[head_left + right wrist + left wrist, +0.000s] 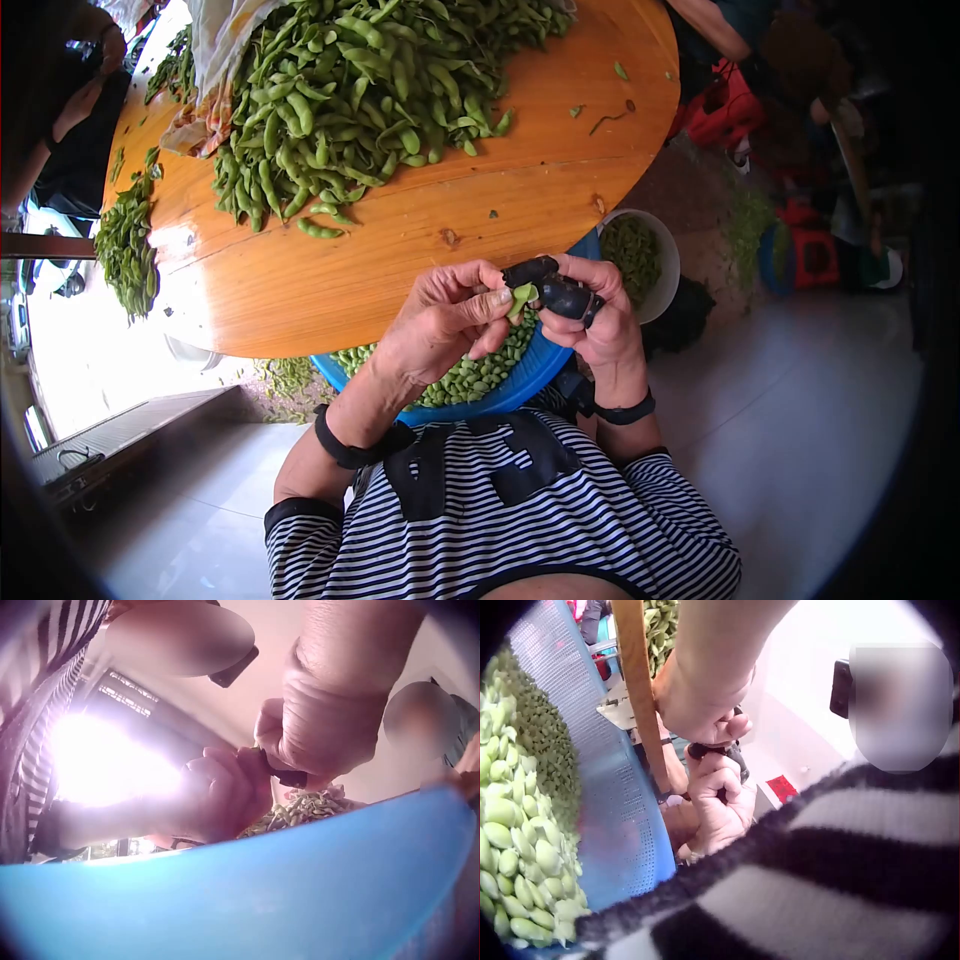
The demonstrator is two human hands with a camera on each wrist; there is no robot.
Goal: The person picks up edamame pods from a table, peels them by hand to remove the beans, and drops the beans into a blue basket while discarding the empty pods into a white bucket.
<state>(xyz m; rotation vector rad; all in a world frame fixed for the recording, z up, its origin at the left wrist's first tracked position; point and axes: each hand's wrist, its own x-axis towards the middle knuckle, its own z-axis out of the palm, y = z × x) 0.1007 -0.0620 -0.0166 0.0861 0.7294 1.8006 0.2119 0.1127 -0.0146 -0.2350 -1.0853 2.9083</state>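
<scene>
Over a blue basket (548, 362) of shelled green beans (470, 380), both hands meet. A small green pod (522, 297) is pinched between the thumb and fingers of my left hand (440, 315). My right hand (600, 325), with black covers (568, 298) on its thumb and a finger, grips the pod's other side, fingers curled. The left wrist view shows my left hand (701, 705) above my right hand (721, 796), the pod hidden. In the right wrist view my right hand (322, 735) touches my left hand (217, 791).
A wooden table (380, 245) holds a large heap of pods (350, 100) and a smaller pile (130, 245) at its left edge. Right of the basket stands a white bucket (668, 270) with green pieces. Other people's arms (712, 25) show at the table's far sides.
</scene>
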